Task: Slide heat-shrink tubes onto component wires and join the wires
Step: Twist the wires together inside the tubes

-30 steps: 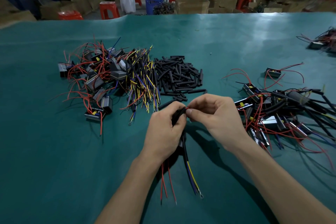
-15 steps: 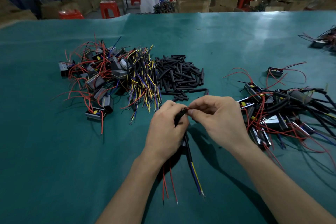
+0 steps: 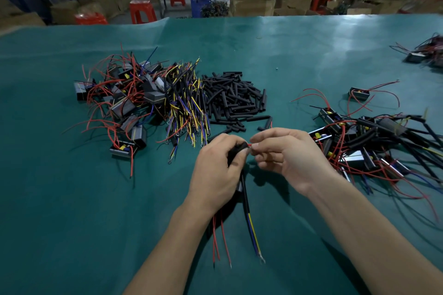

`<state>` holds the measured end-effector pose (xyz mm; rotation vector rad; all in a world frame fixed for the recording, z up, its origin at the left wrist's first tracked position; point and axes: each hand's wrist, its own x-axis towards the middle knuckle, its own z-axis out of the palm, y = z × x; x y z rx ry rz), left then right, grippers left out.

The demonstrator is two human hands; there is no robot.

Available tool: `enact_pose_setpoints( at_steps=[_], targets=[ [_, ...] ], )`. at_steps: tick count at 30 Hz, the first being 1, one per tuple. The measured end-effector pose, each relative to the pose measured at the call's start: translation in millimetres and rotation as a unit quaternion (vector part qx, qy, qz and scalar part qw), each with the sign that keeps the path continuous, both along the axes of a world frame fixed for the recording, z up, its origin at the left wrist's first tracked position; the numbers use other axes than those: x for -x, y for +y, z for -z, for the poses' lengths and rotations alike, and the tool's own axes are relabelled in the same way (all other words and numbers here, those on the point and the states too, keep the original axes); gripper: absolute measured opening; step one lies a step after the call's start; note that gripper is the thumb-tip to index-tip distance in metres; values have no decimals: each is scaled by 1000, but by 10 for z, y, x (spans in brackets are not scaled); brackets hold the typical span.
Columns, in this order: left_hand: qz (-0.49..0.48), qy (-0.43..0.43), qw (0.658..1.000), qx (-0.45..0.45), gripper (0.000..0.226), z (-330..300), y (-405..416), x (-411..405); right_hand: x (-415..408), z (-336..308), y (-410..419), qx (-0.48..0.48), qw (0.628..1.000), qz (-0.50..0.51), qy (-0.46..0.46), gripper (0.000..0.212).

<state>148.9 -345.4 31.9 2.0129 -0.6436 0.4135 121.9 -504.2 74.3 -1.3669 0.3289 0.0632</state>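
The left hand (image 3: 215, 170) hides the component; wire join too small.

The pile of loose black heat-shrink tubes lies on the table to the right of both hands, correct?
Not quite. In the head view the pile of loose black heat-shrink tubes lies beyond the left hand and the right hand, slightly left; right of them is a pile of wired components.

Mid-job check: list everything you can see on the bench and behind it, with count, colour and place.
Table: one, teal cover, fills the view.
Component pile: many, grey-black boxes with red leads, left.
Wire bundle: many, black, yellow and blue, beside that pile.
Heat-shrink tubes: many, black, centre.
Finished pile: many, black and red, right.
Stools: several, red, background.
Cardboard boxes: several, brown, background.
Left hand: grips a black tube with wires hanging below.
Right hand: fingers pinch a red wire end.
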Motion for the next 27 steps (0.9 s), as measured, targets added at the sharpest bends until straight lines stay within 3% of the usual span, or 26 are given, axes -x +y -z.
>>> enact_pose_setpoints(
  at_steps=[6, 10, 12, 17, 23, 27],
  targets=[
    [9, 1, 1000, 15, 7, 12, 1, -15, 16, 20, 9, 138, 987, 9, -87, 19],
    [8, 9, 1000, 26, 8, 28, 5, -23, 29, 58, -10, 334, 921, 2, -198, 20],
    [12, 18, 999, 35, 10, 31, -1, -19, 46, 68, -8, 380, 893, 3, -240, 20],
    [17, 39, 998, 50, 13, 22, 4, -11, 15, 84, -49, 334, 916, -3, -222, 21],
    [2, 72, 995, 70, 11, 26, -7, -2, 5, 112, -35, 324, 912, 13, -252, 19],
    [-10, 79, 994, 71, 11, 52, 2, -13, -30, 145, -36, 271, 946, -37, -176, 21]
  ],
)
